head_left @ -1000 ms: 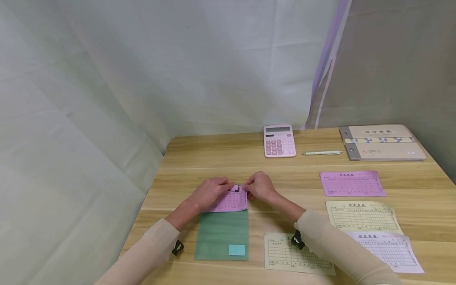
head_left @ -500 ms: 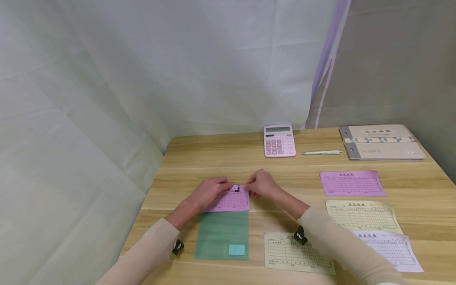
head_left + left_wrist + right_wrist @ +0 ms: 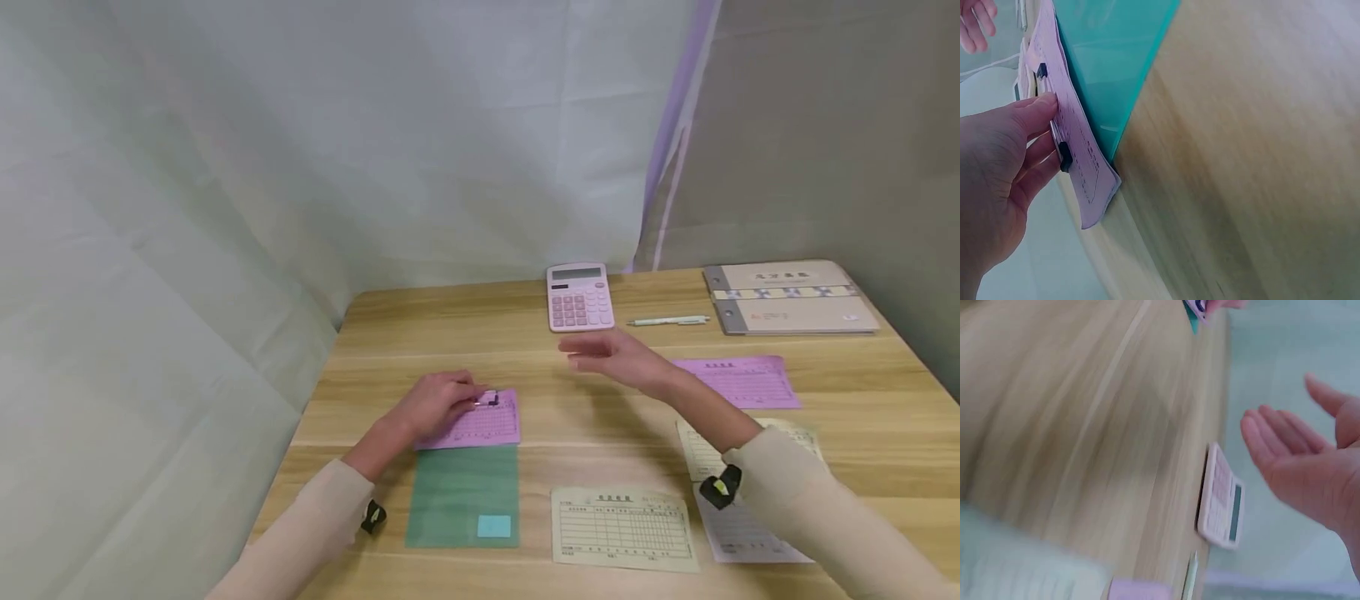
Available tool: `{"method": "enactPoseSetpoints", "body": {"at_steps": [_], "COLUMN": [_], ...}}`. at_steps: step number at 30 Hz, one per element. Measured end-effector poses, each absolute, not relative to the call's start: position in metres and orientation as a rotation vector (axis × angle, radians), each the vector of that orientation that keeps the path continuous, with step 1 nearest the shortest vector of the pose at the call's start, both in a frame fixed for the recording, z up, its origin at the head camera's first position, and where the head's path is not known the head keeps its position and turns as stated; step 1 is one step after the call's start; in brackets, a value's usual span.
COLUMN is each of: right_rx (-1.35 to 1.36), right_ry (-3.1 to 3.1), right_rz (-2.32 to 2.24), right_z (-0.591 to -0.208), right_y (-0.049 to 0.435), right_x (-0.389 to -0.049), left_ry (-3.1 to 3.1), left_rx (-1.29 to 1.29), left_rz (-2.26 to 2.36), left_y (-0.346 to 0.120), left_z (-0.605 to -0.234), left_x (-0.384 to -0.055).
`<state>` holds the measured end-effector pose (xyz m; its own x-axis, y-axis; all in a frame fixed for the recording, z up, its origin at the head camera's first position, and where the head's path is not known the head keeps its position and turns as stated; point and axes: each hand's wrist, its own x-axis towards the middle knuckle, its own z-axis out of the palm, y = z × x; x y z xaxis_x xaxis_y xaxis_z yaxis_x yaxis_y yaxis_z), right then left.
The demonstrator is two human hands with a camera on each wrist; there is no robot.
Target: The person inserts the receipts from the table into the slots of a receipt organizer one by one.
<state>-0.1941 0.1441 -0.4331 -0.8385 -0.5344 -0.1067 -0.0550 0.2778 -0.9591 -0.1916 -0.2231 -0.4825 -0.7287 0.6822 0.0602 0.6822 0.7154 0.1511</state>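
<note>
My left hand [image 3: 438,406] pinches the top edge of a pink printed slip [image 3: 480,423], thumb on top and fingers beneath in the left wrist view. Two small black clips [image 3: 1065,156] sit along that edge, one on each side of the thumb. Under the slip lies a translucent green folder [image 3: 461,487] with a small light blue label [image 3: 494,526]. My right hand [image 3: 618,358] is in the air just in front of the pink calculator [image 3: 581,297], fingers extended and holding nothing.
A pen [image 3: 667,320] and a beige binder [image 3: 795,297] lie at the back right. Another pink slip [image 3: 742,382] and a cream slip [image 3: 806,435] lie partly behind the right arm, above a white slip [image 3: 742,525]. A second cream slip [image 3: 624,531] is near the front.
My right hand has let go of the pink slip's right corner and moved right and up, toward the calculator. My left hand keeps its hold. The view has shifted slightly.
</note>
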Motion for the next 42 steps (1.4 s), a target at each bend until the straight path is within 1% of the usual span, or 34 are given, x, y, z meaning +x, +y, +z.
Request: {"method": "enactPoseSetpoints", "body": {"at_steps": [7, 13, 18, 24, 34, 42], "right_rx": [-0.675, -0.714, -0.757, -0.834, -0.883, -0.84], "right_ry": [2.075, 1.944, 1.866, 1.912, 2.158, 2.358], "right_rz": [-1.46, -1.479, -1.528, -1.519, -1.43, -1.297], "right_z": [-0.434, -0.454, -0.468, -0.476, -0.483, -0.478], "right_y": [0.195, 0.229, 0.245, 0.247, 0.237, 0.228], "right_x": [-0.157, -0.119, -0.095, -0.081, -0.069, -0.065], "left_ry": [-2.933, -2.97, -2.96, -2.933, -2.922, -2.92], "left_rx": [-1.152, -1.124, -1.131, -1.154, -1.168, -1.163], "left_rz": [-0.302, -0.288, -0.274, -0.273, -0.261, -0.258], "left_y": [-0.224, -0.223, -0.224, -0.224, -0.223, -0.223], "left_z": [-0.482, -0.482, -0.482, -0.481, -0.48, -0.482], "left_x": [-0.192, -0.194, -0.194, -0.194, -0.193, -0.194]}}
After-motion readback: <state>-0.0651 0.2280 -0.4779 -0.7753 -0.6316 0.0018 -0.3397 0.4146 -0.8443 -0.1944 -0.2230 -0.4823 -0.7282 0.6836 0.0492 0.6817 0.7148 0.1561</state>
